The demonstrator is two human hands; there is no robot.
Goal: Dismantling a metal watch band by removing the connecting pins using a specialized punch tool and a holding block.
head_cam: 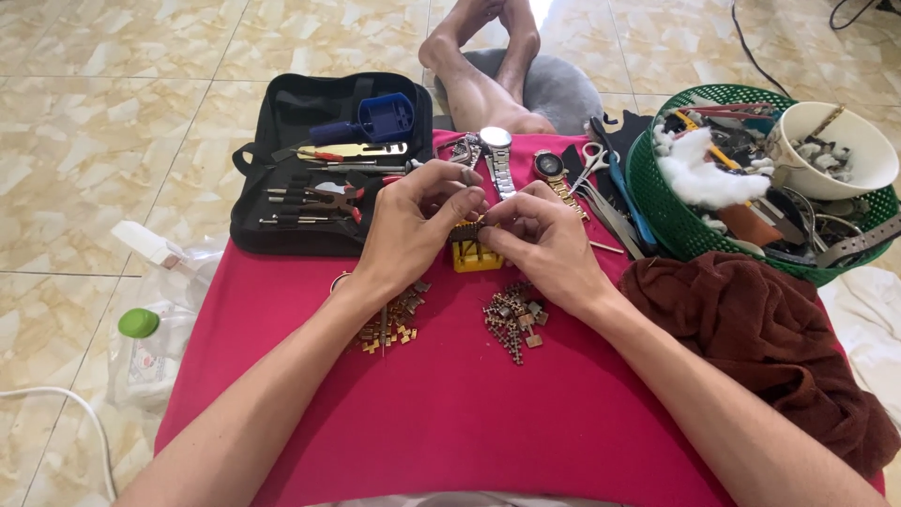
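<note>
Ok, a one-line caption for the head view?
Both hands, left hand and right hand, pinch a watch band over a yellow holder on red cloth.

Worktop cloth (450, 413): solid red. Watch band holder block (474, 257): yellow. Tool case (310, 169): black, containing a blue case-holder tool (387, 117). Basket (662, 211): green mesh. Bowl (845, 141): white. Towel (770, 338): dark brown. Loose watch links (511, 319): gold-brown. Floor (113, 122): beige marbled tiles.
</note>
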